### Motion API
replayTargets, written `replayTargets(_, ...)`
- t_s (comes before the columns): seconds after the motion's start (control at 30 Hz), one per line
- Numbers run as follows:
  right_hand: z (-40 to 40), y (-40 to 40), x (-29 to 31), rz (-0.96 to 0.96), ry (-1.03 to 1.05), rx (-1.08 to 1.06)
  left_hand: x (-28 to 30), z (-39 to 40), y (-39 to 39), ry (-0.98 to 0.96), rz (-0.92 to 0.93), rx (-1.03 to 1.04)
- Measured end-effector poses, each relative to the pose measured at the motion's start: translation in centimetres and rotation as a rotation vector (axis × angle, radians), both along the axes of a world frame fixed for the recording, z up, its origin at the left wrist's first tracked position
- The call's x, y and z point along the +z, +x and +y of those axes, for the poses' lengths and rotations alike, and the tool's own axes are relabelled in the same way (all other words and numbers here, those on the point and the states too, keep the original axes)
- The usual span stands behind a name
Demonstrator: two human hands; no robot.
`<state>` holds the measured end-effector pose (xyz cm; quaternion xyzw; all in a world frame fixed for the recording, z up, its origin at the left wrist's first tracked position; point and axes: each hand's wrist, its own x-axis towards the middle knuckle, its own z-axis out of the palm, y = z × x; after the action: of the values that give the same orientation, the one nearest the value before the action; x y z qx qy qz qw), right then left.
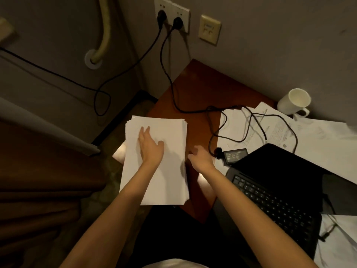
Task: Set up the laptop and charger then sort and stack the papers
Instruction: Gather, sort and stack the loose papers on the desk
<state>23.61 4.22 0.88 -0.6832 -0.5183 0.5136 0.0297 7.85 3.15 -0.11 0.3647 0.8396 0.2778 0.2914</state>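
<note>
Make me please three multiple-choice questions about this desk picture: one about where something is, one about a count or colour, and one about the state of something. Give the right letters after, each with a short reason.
1. Where does the white mug stand?
A. on the laptop keyboard
B. at the far right of the desk, by the wall
C. on the paper stack

2. How many plugs sit in the wall socket?
A. none
B. two
C. four

3. What is the state of the laptop?
A. lid open
B. lid closed
C. covered by papers

Answers: 1 B, the mug is beside the wall behind the loose papers. 2 B, two black plugs with cables show there. 3 A, its keyboard is visible.
</note>
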Motion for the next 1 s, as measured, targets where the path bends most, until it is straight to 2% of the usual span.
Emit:
replayTargets(0.13,1.7,3.3,4.7,-0.074,0.077,0.257,1.8,2.4,3.6,0.048,-0.169,-0.206)
replayTargets(0.27,4.6,6.1,10.0,-0.101,0.117,0.490,2.5,5.6,5.6,-0.021,-0.271,-0.487)
replayTargets(0.37,7.8,8.3,12.1,-0.110,0.083,0.583,2.5,8.3,7.2,-0.109,-0.336,-0.646)
replayTargets(0.53,13.9,13.0,12.1,-0.150,0.012,0.533,2.1,12.7,9.9,-0.135,-0.272,-0.818)
replayTargets(0.77,20.2,20.1,5.8,-0.412,0.052,0.554,0.0,18.6,15.3,-0.114,-0.156,-0.997)
replayTargets(1.0,21.7,25.1,0.3,-0.468,0.131,0.347,-2.4,22.0,21.5,-0.021,-0.043,-1.115)
